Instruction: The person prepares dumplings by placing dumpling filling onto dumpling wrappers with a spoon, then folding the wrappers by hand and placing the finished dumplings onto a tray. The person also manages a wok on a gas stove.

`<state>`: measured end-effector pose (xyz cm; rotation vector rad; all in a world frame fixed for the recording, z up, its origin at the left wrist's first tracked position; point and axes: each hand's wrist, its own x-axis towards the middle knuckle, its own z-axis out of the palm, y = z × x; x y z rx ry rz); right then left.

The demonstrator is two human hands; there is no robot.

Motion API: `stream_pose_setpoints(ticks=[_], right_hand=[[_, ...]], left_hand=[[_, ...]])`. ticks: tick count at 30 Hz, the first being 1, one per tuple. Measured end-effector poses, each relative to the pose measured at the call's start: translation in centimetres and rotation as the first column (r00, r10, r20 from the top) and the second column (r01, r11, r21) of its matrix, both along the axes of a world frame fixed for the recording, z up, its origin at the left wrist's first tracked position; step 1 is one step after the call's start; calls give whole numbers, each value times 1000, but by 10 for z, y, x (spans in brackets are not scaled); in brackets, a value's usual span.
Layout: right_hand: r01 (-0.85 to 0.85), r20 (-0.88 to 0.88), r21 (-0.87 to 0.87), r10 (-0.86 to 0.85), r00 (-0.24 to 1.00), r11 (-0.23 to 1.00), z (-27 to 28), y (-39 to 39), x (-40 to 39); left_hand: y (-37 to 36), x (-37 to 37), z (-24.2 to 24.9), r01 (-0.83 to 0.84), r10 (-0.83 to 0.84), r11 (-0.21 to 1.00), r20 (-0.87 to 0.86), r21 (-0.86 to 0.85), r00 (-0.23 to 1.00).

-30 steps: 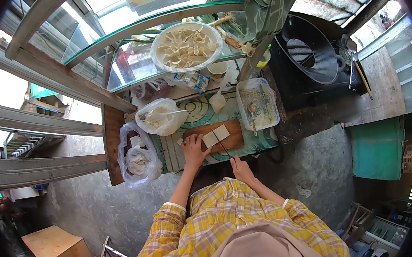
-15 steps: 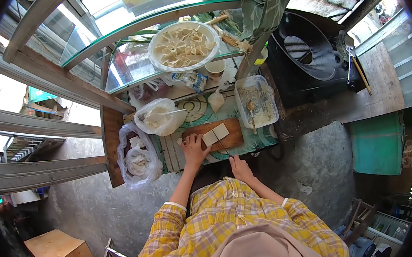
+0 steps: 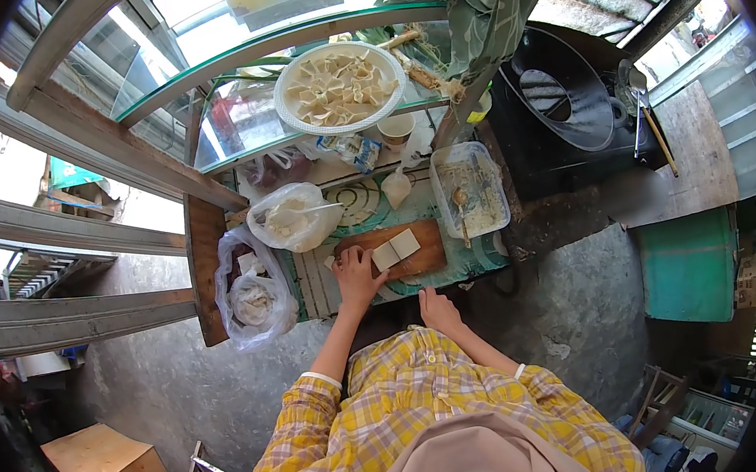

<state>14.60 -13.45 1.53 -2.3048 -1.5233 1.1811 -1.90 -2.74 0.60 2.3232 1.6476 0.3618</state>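
Observation:
A wooden cutting board (image 3: 429, 254) lies on the green-patterned tabletop, with pale square dough wrappers (image 3: 386, 256) on it. A straight dark line parts the wrappers into two pieces lying side by side. My left hand (image 3: 357, 278) rests on the board at their left edge, fingers apart and thumb beside the dough. My right hand (image 3: 439, 310) is closed at the table's front edge, below the board. It is shut on a knife, whose thin blade is hard to make out now.
A white plate of folded dumplings (image 3: 340, 86) stands on the glass shelf. Behind the board are a bag of filling (image 3: 291, 221) and a clear tub (image 3: 475, 214) with a spoon. A plastic bag (image 3: 255, 292) hangs at left; a black wok (image 3: 563, 85) sits at right.
The knife blade, clearly visible across the wrappers before, is now barely seen. My right hand has shifted slightly toward me and left; my left hand stays nearly still.

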Motion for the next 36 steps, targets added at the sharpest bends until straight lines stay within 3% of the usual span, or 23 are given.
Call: stream_pose_setpoints(ticks=[4,7,13,25,28,31,34,36], right_hand=[[-14,23,6,14,1000,1000,2,1,0],[-15,36,-11,15,999,1000,2,2,0],[-13,37,-13,13,999,1000,8,3,-3],[-34,9,-25,34,999,999,7,6,4],[-18,-3,-20,18,1000,1000,7,4,1],[3,-11,-18,-3,1000,1000,7,5,5],[5,-72,-7,-5,997,1000,-3,2,11],[-2,-130,24,5,991,1000,-13,3,19]], left_hand=[[4,9,14,9,-9,1000,-15,24,1000],[13,25,9,108,-109,994,154,13,982],[35,63,-17,355,-365,926,66,129,929],[41,67,-40,363,-361,932,72,-17,930],[39,68,-37,338,-338,941,96,17,936],[30,48,-27,129,-138,989,118,75,983],[12,20,-14,-47,46,999,132,-1,990],[1,11,-13,-6,5,1000,79,15,997]])
